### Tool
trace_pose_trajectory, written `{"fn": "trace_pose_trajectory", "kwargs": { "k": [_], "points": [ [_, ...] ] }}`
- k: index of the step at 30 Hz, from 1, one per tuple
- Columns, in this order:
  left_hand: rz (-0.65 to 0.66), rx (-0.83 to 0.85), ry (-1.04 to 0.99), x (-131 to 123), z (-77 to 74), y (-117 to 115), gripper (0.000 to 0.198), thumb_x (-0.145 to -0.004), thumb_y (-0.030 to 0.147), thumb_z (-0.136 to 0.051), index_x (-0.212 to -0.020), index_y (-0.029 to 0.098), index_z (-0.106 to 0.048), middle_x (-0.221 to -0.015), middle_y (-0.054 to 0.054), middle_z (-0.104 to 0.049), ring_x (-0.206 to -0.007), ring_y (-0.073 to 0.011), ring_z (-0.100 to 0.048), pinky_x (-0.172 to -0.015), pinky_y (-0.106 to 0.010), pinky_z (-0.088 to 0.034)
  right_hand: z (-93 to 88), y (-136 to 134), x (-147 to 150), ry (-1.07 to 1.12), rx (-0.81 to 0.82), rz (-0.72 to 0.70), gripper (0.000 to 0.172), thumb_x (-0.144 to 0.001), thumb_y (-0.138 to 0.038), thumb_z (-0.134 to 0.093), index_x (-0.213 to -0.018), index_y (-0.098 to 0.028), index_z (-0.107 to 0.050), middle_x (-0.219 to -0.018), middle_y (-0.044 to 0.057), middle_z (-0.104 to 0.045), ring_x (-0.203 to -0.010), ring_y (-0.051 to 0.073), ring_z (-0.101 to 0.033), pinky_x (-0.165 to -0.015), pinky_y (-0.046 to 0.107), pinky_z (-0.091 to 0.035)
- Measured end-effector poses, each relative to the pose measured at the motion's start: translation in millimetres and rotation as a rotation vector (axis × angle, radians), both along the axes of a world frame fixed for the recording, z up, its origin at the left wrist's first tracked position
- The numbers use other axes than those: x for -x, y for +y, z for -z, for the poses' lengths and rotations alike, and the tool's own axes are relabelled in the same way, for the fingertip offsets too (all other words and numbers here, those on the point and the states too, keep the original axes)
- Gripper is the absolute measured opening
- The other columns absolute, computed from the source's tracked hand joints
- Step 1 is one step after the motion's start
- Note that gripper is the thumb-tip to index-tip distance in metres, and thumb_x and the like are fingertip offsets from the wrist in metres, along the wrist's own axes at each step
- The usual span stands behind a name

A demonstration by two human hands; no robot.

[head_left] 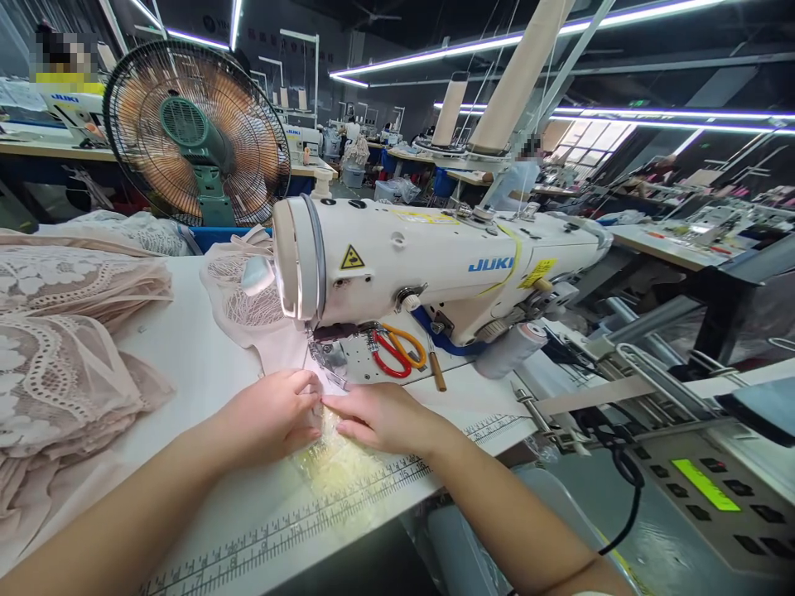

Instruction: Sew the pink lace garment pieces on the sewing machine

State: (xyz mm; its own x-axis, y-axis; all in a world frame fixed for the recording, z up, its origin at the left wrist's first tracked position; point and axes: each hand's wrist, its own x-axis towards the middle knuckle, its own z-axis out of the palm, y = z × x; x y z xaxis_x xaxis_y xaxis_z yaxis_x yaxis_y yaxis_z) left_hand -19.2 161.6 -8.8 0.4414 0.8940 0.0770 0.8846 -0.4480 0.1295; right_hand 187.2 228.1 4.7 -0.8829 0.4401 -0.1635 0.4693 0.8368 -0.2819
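Observation:
A pale pink lace fabric piece lies on the sewing table, running to the needle area of the white sewing machine. My left hand is closed in front of the presser foot, its fingers pinching the fabric's near edge. Close to it, my right hand is also closed at the same edge, index finger and thumb brought together; the small bit of cloth between the fingertips is largely hidden. Beside the needle plate lie scissors with red and orange handles and a wooden-handled tool.
Lace fabric pieces are piled at the left. A thread cone lies by the machine. At right, a pale elastic band passes a metal guide above a control box. Behind stands a large fan. A printed ruler follows the front edge.

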Motion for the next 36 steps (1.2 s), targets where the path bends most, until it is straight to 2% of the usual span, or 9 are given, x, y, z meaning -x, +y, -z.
{"fn": "trace_pose_trajectory", "kwargs": {
  "k": [3, 6, 10, 17, 27, 32, 34, 36],
  "points": [
    [0.102, -0.036, 0.017, 6, 5.5, 6, 0.021, -0.083, 0.026, -0.057, -0.102, 0.018, -0.063, -0.105, -0.009, -0.060, -0.089, -0.0218, -0.058, -0.075, -0.034, -0.051, 2.9, -1, 3, -0.018, -0.030, 0.026, 0.033, -0.093, -0.038, -0.044, -0.121, -0.025, -0.055, -0.083, 0.003, -0.063, -0.069, 0.017, -0.053, -0.054, 0.026, -0.023],
    [0.135, -0.127, 0.012, 9, 7.3, 10, 0.019, -0.088, 0.020, -0.050, -0.099, 0.018, -0.065, -0.100, -0.009, -0.062, -0.091, -0.0212, -0.058, -0.082, -0.035, -0.048, 3.3, -2, 9, -0.056, -0.047, 0.073, 0.041, -0.094, -0.041, -0.041, -0.130, -0.025, -0.050, -0.086, 0.005, -0.067, -0.074, 0.020, -0.058, -0.055, 0.027, -0.025],
    [0.146, -0.210, 0.075, 11, 7.7, 13, 0.023, -0.092, 0.015, -0.044, -0.095, 0.017, -0.067, -0.098, -0.008, -0.064, -0.091, -0.0206, -0.058, -0.083, -0.035, -0.045, -1.6, -4, 17, -0.138, -0.055, 0.139, 0.053, -0.094, -0.045, -0.038, -0.143, -0.025, -0.038, -0.092, 0.008, -0.071, -0.082, 0.025, -0.063, -0.057, 0.029, -0.029],
    [0.144, -0.294, 0.203, 20, 12.8, 21, 0.027, -0.090, 0.010, -0.044, -0.100, 0.016, -0.068, -0.108, -0.010, -0.066, -0.096, -0.0220, -0.059, -0.082, -0.037, -0.042, -7.2, -3, 33, -0.200, -0.040, 0.198, 0.060, -0.092, -0.050, -0.037, -0.145, -0.022, -0.033, -0.095, 0.010, -0.071, -0.083, 0.029, -0.065, -0.056, 0.031, -0.037],
    [0.008, -0.292, 0.316, 29, 21.1, 25, 0.036, -0.089, 0.009, -0.043, -0.120, 0.015, -0.061, -0.128, -0.010, -0.061, -0.118, -0.0275, -0.052, -0.099, -0.050, -0.036, 0.4, -14, 35, -0.199, -0.136, 0.256, 0.056, -0.094, -0.049, -0.036, -0.143, -0.023, -0.036, -0.082, 0.009, -0.071, -0.074, 0.028, -0.067, -0.053, 0.032, -0.037],
    [-0.088, -0.296, 0.402, 29, 17.1, 27, 0.046, -0.085, 0.005, -0.041, -0.125, 0.020, -0.059, -0.134, -0.012, -0.055, -0.129, -0.0342, -0.043, -0.101, -0.059, -0.035, 5.4, -17, 34, -0.202, -0.155, 0.271, 0.057, -0.094, -0.049, -0.036, -0.144, -0.023, -0.035, -0.079, 0.008, -0.071, -0.070, 0.028, -0.067, -0.052, 0.032, -0.040],
    [-0.141, -0.324, 0.442, 29, 14.5, 26, 0.047, -0.084, 0.008, -0.043, -0.127, 0.022, -0.058, -0.136, -0.014, -0.053, -0.131, -0.0364, -0.040, -0.102, -0.061, -0.033, 6.7, -16, 34, -0.184, -0.154, 0.262, 0.056, -0.094, -0.050, -0.037, -0.143, -0.023, -0.037, -0.077, 0.008, -0.071, -0.069, 0.027, -0.067, -0.052, 0.032, -0.041],
    [-0.247, -0.373, 0.468, 32, 11.3, 24, 0.044, -0.086, 0.015, -0.046, -0.128, 0.020, -0.057, -0.136, -0.018, -0.050, -0.130, -0.0392, -0.040, -0.101, -0.062, -0.033, 7.6, -15, 35, -0.148, -0.163, 0.247, 0.056, -0.093, -0.049, -0.038, -0.142, -0.022, -0.038, -0.077, 0.009, -0.071, -0.068, 0.027, -0.066, -0.051, 0.032, -0.042]
  ]
}}
